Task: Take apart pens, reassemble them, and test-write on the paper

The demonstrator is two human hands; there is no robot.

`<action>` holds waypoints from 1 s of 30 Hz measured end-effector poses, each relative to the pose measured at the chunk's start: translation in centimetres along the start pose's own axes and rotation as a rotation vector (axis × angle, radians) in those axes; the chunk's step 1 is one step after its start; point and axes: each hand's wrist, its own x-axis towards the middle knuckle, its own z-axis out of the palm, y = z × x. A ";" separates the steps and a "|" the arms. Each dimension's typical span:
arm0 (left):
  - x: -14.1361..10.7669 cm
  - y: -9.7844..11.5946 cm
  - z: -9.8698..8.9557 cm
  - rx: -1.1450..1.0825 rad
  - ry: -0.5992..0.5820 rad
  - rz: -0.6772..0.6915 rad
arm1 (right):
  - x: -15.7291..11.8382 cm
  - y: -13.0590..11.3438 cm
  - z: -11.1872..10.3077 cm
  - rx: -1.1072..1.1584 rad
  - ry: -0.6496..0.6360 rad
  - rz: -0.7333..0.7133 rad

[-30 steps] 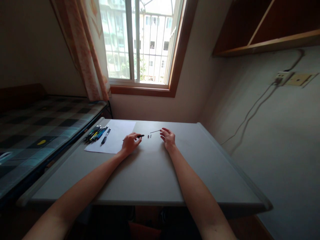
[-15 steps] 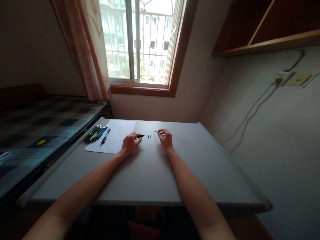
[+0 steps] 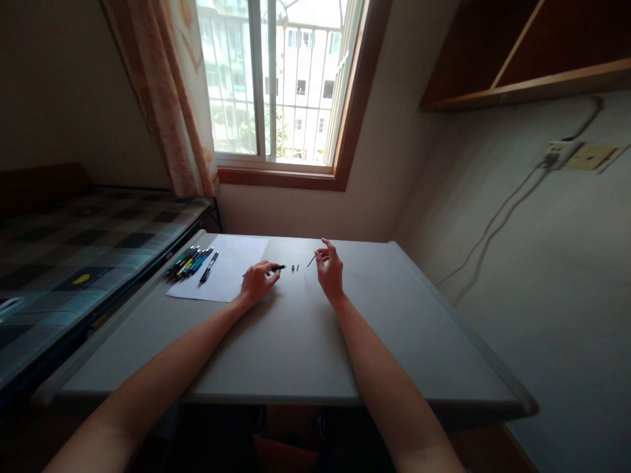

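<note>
My left hand point(image 3: 259, 279) is closed around a black pen barrel point(image 3: 279, 267), resting at the right edge of a white paper sheet point(image 3: 239, 253). My right hand point(image 3: 330, 268) is raised a little over the table and pinches a thin dark rod point(image 3: 311, 260), like a pen refill, its tip slanting down to the left. Between the hands, two small pen parts lie on the table: a short stubby piece point(image 3: 293, 268) and a thinner one point(image 3: 298, 268).
Several pens point(image 3: 187, 264) lie in a pile on the paper's left side, with a separate black pen point(image 3: 209, 268) beside them. The grey table point(image 3: 276, 355) stands below a window, between a bed point(image 3: 98, 230) and the right wall.
My right hand has lifted and turned, its fingers now pointing more upward, and the thin rod has tilted from nearly level to steep. My left hand has hardly moved.
</note>
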 end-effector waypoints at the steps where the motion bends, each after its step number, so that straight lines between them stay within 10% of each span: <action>1: 0.0 0.0 0.0 -0.002 -0.002 0.000 | 0.0 0.0 0.0 -0.017 -0.026 -0.014; 30: 0.0 -0.1 0.2 -0.006 -0.019 0.003 | -1.2 2.1 1.3 -0.174 -0.314 0.107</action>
